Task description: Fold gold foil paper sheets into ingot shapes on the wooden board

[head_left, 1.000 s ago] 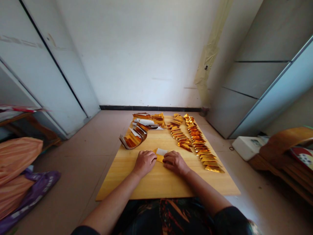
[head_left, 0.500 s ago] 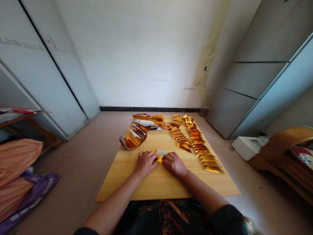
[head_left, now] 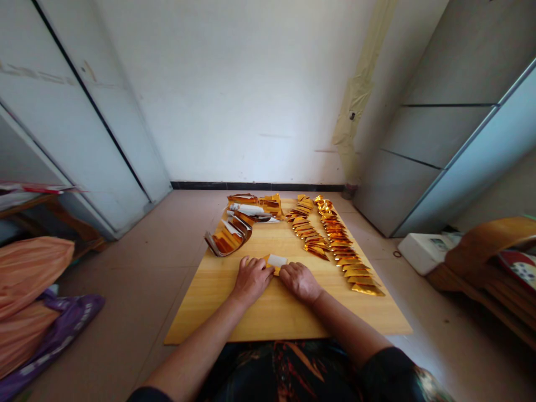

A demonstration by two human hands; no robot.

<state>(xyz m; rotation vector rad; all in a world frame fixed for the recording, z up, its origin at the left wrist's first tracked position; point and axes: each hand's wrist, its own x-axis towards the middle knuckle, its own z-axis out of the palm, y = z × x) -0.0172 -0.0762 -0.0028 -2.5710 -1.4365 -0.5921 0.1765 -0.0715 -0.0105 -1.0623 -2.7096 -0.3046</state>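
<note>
Folding the gold-and-white sheet [head_left: 277,261] cleanly, at the middle of the desk [head_left: 276,321], probably calls for aligned edges and even pressure along the crease. The left hand [head_left: 253,278] and right hand [head_left: 300,281] each keep a grip closed on its near part. Compared with half a second earlier, the left fingers reach farther toward the desk's right side, covering more gold; the right hand is nearly unchanged.

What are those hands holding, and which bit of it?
A gold paper with a white patch, by its near side: the left hand at the left end, the right hand at the right. The exact grip is hidden.
</note>
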